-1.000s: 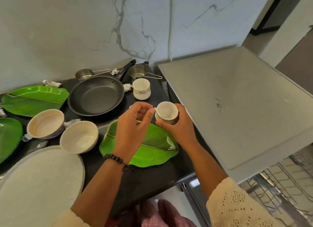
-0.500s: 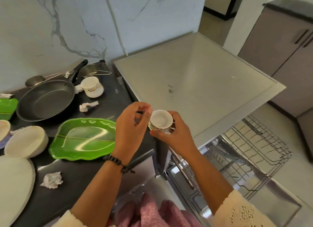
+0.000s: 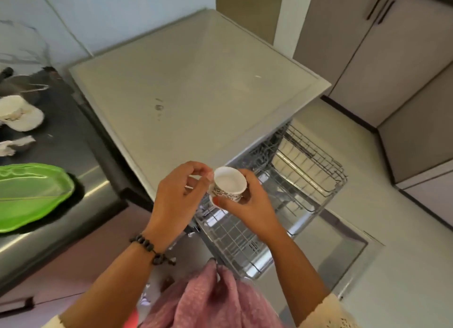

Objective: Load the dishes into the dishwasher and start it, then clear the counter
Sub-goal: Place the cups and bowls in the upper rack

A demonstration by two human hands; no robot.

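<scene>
A small white cup (image 3: 229, 183) with a dark pattern on its side is upright between both hands, above the dishwasher's pulled-out wire racks (image 3: 308, 171). My right hand (image 3: 250, 207) grips it from the right and underneath. The curled fingertips of my left hand (image 3: 179, 195) pinch at the cup's left side; what they pinch is hidden. The dishwasher door (image 3: 343, 251) lies open below. On the dark counter (image 3: 71, 144) to the left are a green leaf-shaped plate (image 3: 29, 193) and another white cup on a saucer (image 3: 17, 113).
The dishwasher's flat grey top (image 3: 196, 87) fills the middle. A crumpled paper scrap (image 3: 14, 145) lies on the counter and part of a metal strainer (image 3: 24, 85) shows at the far left. Grey cabinets (image 3: 392, 58) stand to the right across the floor.
I have turned right from the counter and carried the cup in both hands from above the green plate to above the open dishwasher racks. The pan and bowls have left the view.
</scene>
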